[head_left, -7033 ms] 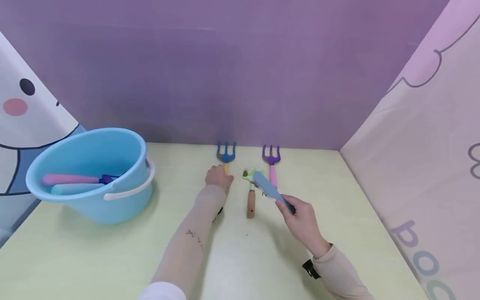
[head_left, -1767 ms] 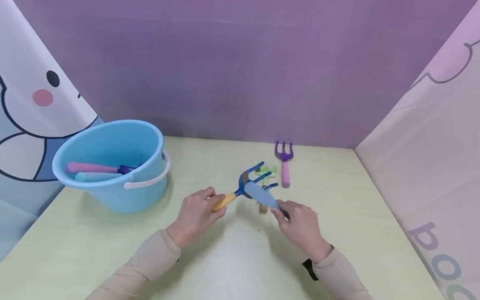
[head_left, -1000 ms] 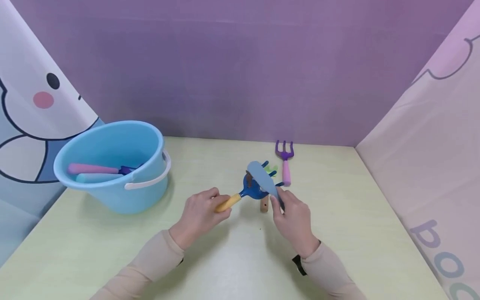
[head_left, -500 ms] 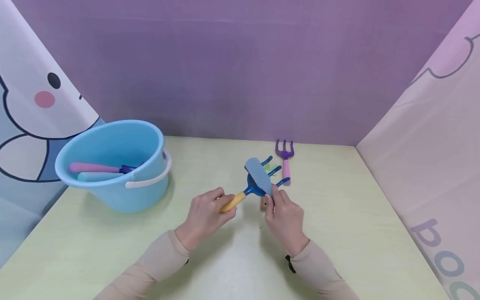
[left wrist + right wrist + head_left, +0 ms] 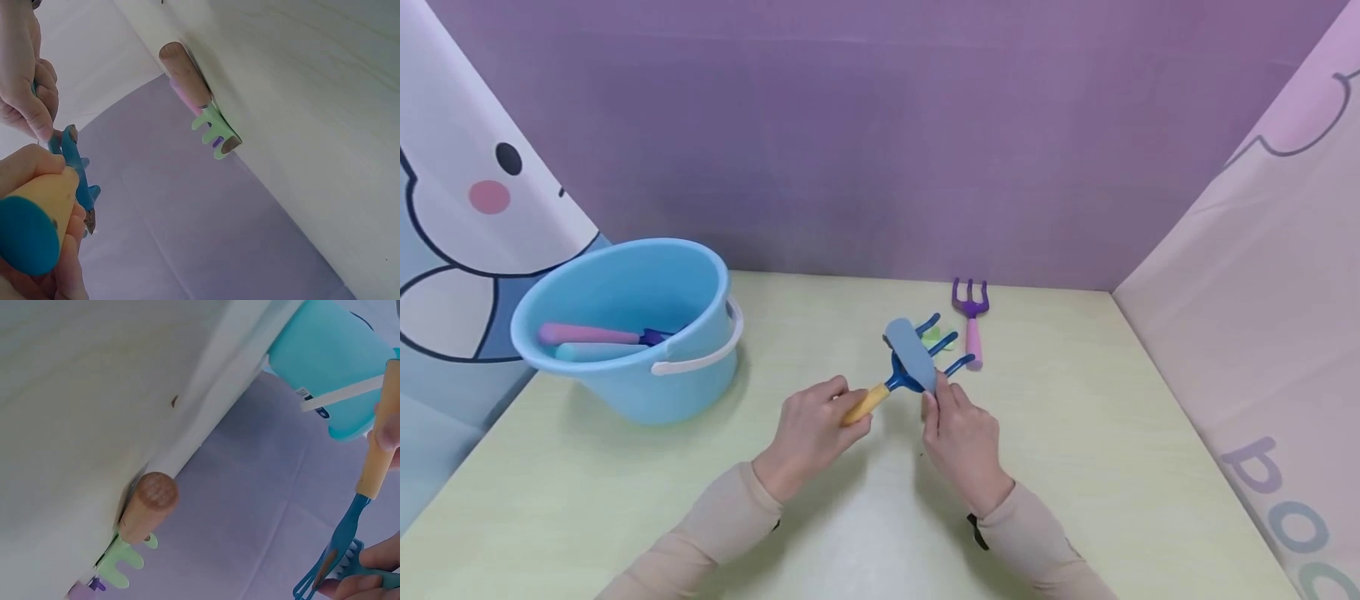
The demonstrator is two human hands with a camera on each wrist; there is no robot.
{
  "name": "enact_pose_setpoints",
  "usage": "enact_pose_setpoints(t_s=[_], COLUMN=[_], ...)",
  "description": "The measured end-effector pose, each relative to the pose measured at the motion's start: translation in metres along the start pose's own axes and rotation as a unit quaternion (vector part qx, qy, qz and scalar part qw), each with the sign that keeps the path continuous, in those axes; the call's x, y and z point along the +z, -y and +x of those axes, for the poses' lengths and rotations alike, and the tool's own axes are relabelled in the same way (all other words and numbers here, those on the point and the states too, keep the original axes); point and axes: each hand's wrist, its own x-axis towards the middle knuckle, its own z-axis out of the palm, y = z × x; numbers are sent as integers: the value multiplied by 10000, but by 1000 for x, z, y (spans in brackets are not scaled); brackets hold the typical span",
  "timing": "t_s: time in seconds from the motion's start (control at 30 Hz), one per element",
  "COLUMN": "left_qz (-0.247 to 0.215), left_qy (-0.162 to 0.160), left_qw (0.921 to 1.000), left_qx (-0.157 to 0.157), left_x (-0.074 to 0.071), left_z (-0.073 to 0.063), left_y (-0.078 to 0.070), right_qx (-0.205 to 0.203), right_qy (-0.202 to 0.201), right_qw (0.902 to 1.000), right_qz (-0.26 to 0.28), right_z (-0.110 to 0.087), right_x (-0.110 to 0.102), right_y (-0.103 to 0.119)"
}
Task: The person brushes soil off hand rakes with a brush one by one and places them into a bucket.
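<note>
My left hand (image 5: 812, 429) grips the yellow handle of a blue three-pronged garden hand fork (image 5: 904, 377), held above the table with its prongs pointing to the upper right. Brown dirt shows on the fork's head in the right wrist view. My right hand (image 5: 964, 446) holds a grey-blue brush (image 5: 913, 354) flat over the fork's head. Its white bristles (image 5: 347, 557) face the metal in the right wrist view. Below them lies a light green hand fork (image 5: 215, 128) with a wooden handle (image 5: 185, 74) and a brown patch on one prong; the held tools mostly cover it in the head view.
A light blue bucket (image 5: 625, 387) with a white handle (image 5: 700, 364) stands at the left. Inside lie a pink-handled tool (image 5: 587, 335) and a turquoise-handled one (image 5: 598, 352). A purple fork (image 5: 972, 308) with a pink handle lies at the back. Fabric walls enclose the pale table (image 5: 1075, 433).
My left hand has picked the blue fork up off the table and brought it to the middle. The brush has moved onto its head and, lately, slid slightly left. The bucket stays put.
</note>
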Motion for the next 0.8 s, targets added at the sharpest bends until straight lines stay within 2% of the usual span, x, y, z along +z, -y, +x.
enact_pose_setpoints(t_s=[0.2, 0.4, 0.7, 0.8], left_qz=[70, 131, 176, 112], left_qy=[30, 54, 169, 179], left_qw=[10000, 9998, 9994, 9995], left_qx=[-42, -124, -238, -242], left_x=[2, 2, 4, 3], left_z=[0, 0, 0, 1], left_y=[-1, -1, -1, -1], right_qx=[68, 1, 189, 180], right_qy=[223, 186, 446, 332], right_qw=[9995, 9990, 9987, 9993], right_qz=[-217, -407, -126, -79], right_z=[-3, -6, -7, -4], right_x=[4, 7, 6, 3], right_y=[5, 8, 7, 2])
